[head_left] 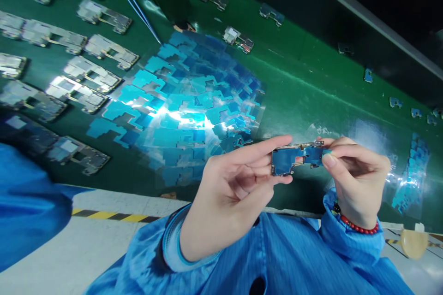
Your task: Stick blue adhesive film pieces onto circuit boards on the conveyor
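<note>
A small circuit board (286, 160) with a blue film over its face is held up between my two hands, above the near edge of the green bench. My left hand (238, 189) grips its left end, with fingers behind and the thumb along the lower edge. At the board's right end, my right hand (356, 166) pinches between thumb and forefinger; the fingertips cover that corner, where a bit of blue film shows. Beyond the hands lies a clear sheet bearing many blue die-cut films (204, 87).
Rows of circuit boards (93, 73) cover the left of the green mat (294, 87). Tweezers (140, 14) lie behind the film sheet. More boards (238, 39) sit along the back, near a pale rail (367, 14). Another film sheet (413, 170) is at right. A blue sleeve (27, 203) intrudes at left.
</note>
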The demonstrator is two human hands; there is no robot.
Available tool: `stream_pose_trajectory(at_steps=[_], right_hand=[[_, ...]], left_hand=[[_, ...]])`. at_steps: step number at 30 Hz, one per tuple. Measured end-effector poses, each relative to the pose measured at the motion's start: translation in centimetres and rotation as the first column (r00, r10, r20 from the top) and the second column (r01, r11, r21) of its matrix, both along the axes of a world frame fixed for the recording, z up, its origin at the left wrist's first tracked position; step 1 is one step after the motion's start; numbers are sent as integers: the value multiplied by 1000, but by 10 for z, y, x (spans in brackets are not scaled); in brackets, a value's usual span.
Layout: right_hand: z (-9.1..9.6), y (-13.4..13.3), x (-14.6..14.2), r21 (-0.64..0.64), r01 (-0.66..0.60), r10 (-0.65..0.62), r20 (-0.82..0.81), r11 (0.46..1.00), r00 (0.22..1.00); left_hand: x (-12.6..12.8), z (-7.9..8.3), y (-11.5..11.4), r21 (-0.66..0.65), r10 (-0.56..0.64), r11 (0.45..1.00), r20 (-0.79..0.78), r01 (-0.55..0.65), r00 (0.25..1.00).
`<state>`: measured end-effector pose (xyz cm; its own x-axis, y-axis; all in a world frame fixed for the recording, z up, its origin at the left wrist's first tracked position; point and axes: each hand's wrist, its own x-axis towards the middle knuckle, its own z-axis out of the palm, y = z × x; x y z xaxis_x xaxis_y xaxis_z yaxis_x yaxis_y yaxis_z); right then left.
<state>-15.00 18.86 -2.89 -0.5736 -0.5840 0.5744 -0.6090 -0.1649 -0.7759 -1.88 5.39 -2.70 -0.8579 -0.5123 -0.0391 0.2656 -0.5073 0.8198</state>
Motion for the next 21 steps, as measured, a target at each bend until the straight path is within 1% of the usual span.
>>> stream_pose_trajectory(at_steps=[4, 11, 16, 21], right_hand=[[0, -1, 0, -9, -8, 8, -14, 1000, 1000], [1, -1, 2, 12, 47, -47, -17, 999, 999], [1, -3, 2, -2, 14, -14, -26, 1000, 1000], [1, -3, 2, 11, 47, -47, -25, 999, 999]], left_hand=[[1, -1, 0, 9, 4, 1000, -10, -4, 1000], [1, -1, 0, -19, 5, 1000, 8, -5, 1000], [-1, 0, 0, -75, 25, 997, 55, -21, 998], [-3, 0, -2, -123, 14, 992, 125, 2, 992]])
